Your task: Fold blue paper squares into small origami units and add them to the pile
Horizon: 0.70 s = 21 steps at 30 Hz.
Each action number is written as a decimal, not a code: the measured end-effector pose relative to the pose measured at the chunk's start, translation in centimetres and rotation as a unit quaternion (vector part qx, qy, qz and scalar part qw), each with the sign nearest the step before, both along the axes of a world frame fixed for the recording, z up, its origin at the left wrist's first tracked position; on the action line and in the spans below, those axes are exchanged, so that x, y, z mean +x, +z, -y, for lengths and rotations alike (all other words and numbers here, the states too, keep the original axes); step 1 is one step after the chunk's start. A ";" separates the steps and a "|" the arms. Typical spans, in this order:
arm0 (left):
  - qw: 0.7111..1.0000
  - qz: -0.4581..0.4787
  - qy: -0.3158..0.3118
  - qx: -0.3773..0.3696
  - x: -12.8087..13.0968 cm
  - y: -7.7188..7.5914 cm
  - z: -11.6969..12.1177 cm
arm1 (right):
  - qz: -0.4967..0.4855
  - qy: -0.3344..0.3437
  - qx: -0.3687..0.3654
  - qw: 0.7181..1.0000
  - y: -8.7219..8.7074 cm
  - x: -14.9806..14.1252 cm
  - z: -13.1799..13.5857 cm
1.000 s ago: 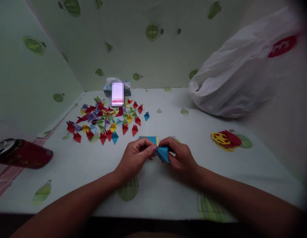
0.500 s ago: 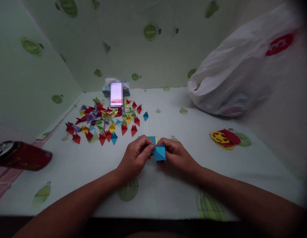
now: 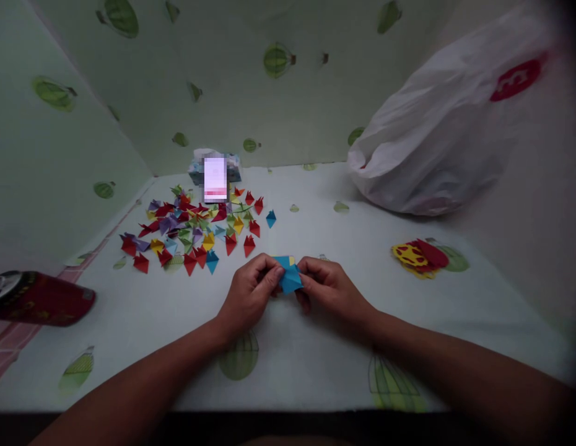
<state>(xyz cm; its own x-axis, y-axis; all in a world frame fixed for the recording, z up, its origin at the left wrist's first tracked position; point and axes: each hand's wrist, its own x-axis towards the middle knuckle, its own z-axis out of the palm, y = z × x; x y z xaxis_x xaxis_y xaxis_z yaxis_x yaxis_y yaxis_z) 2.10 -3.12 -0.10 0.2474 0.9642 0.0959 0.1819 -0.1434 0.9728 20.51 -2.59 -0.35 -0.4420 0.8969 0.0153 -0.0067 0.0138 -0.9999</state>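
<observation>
A small piece of folded blue paper is held just above the table, its creased face toward me. My left hand pinches its left side between thumb and forefinger. At the right edge, the fingers of my right hand are closed on the same paper. Just behind it lies flat blue paper with a bit of yellow at its right corner, partly covered by my left fingers. Past my left hand spreads a pile of folded paper pieces in red, purple, green, yellow and blue.
A lit phone leans on a tissue box behind the pile. To the left a red can stands near the table edge. On the right are red and yellow cutouts and a large white plastic bag.
The folded blue paper has turned in my fingers and shifted slightly left. My right fingers have moved to its right edge. The whole view has shifted slightly.
</observation>
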 end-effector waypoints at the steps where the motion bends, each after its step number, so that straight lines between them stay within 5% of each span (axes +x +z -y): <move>1: 1.000 -0.002 0.006 0.000 0.0 0.0 0.0 | -0.004 -0.003 -0.001 1.000 -0.1 0.0 0.0; 9: 0.996 -0.056 0.048 0.040 -0.2 -0.3 -0.1 | -0.022 -0.050 0.013 0.998 -0.3 0.2 0.1; 14: 0.993 -0.040 0.087 0.067 -0.2 -0.7 0.1 | -0.033 -0.007 -0.029 0.999 -0.1 -0.2 0.1; 21: 0.998 0.000 0.055 0.025 -0.1 -0.9 -0.1 | -0.004 -0.053 -0.012 0.998 -0.2 -0.1 -0.3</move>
